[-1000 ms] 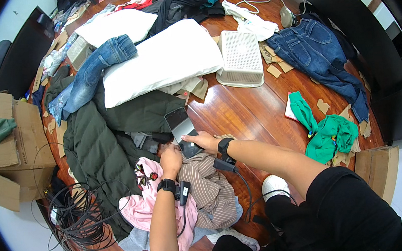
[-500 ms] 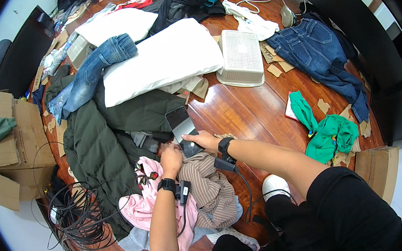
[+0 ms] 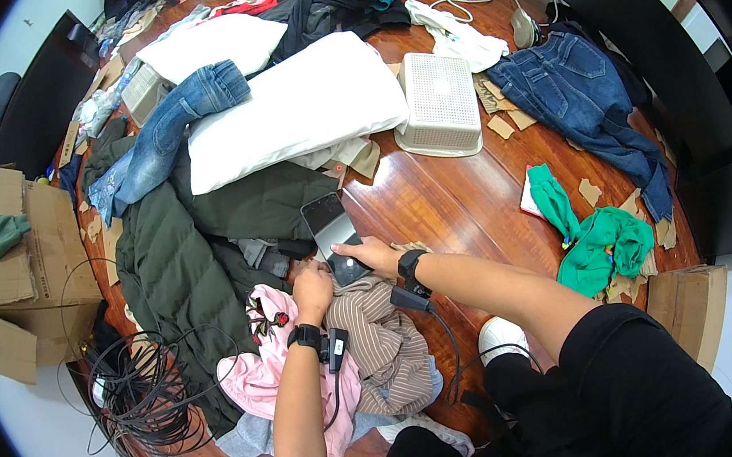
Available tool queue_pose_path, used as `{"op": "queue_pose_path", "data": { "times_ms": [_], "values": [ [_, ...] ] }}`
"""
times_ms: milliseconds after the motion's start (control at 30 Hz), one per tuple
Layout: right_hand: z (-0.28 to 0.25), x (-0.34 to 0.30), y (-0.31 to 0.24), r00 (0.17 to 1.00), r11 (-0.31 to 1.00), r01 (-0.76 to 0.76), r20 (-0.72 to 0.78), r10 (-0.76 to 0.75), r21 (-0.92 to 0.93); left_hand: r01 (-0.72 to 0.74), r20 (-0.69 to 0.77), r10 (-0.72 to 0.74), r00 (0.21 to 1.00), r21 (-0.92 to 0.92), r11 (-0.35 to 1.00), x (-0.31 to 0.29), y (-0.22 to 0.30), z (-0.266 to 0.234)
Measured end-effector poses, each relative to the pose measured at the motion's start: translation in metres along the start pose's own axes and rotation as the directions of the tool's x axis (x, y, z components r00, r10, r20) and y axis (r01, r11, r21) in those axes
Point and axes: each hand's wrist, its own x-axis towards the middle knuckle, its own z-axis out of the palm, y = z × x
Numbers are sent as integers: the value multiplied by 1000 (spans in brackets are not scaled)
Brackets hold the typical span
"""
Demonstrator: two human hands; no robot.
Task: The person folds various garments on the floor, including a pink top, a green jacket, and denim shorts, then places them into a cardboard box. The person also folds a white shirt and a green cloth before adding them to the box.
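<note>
My right hand (image 3: 374, 255) grips a dark smartphone (image 3: 328, 223), its thumb lying across the glossy face. Close by on the left, my left hand (image 3: 311, 290) is closed, fingers curled near the phone's lower edge; what they hold, if anything, is hidden. Beneath my hands lie a brown striped garment (image 3: 382, 343) and a pink garment (image 3: 252, 374) with a dark-and-red patterned part. A dark green quilted jacket (image 3: 161, 277) spreads to the left, and grey cloth (image 3: 264, 257) is bunched beside the left hand. Both wrists wear black bands with cabled modules.
A white pillow (image 3: 300, 110) and blue jeans (image 3: 169, 133) lie ahead, beside an upturned white basket (image 3: 440, 100). Coiled black cable (image 3: 147, 399) and a cardboard box (image 3: 56, 248) are at left. A green garment (image 3: 604, 248), dark jeans (image 3: 575, 90) and cardboard scraps lie right.
</note>
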Motion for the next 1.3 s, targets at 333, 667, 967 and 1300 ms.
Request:
{"op": "queue_pose_path", "data": {
  "times_ms": [333,667,967,1300],
  "values": [
    [2,-4,-3,1000,999,-7,-25,6,-36,11,13,-11,1000,2,1000,1,-1,1],
    [5,-10,-10,1000,999,-8,-27,7,-51,26,19,-26,999,8,1000,1,1,-1],
    [2,-5,-6,1000,998,-10,-15,9,-57,8,0,-8,1000,-37,999,1,-4,3],
    [-3,5,3,1000,997,4,-26,-6,-78,19,3,-19,1000,-42,999,0,-1,1]
  ]
}}
